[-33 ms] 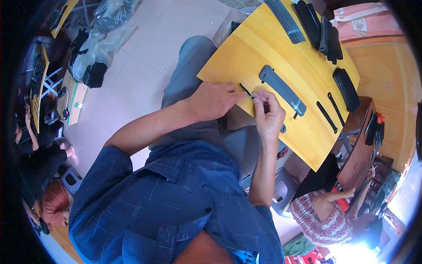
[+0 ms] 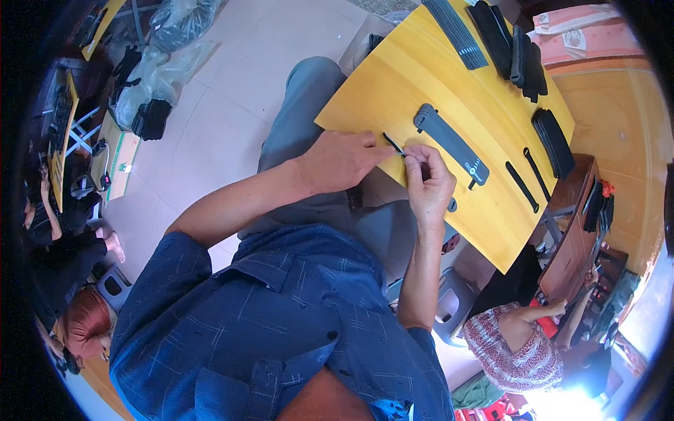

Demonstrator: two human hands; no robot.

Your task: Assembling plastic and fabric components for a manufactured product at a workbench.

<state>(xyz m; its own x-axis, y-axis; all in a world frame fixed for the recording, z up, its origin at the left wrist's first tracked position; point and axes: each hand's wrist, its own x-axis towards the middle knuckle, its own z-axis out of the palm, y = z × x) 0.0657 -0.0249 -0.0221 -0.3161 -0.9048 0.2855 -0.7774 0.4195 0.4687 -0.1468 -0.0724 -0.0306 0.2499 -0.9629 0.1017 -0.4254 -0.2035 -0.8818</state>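
A thin black strap [image 2: 394,144] is pinched between my two hands at the near left edge of the yellow table [image 2: 491,217]. My left hand [image 2: 338,161] is closed, its fingertips meeting the strap from the left. From the right, the thumb and fingers of my right hand [image 2: 430,182] press on the strap's other end, most of which they cover. Just beyond my hands lies a flat dark grey bundle of straps [image 2: 449,146] with light printing at its near end. Two single black straps [image 2: 521,186] with rounded, slotted ends rest further right.
Black strap stacks [image 2: 552,144] and more dark bundles [image 2: 491,38] line the table's far and right sides. A person in a patterned top [image 2: 516,347] sits at the right. Others work at the far left, near clear plastic bags [image 2: 149,88] and a grey stool [image 2: 112,286].
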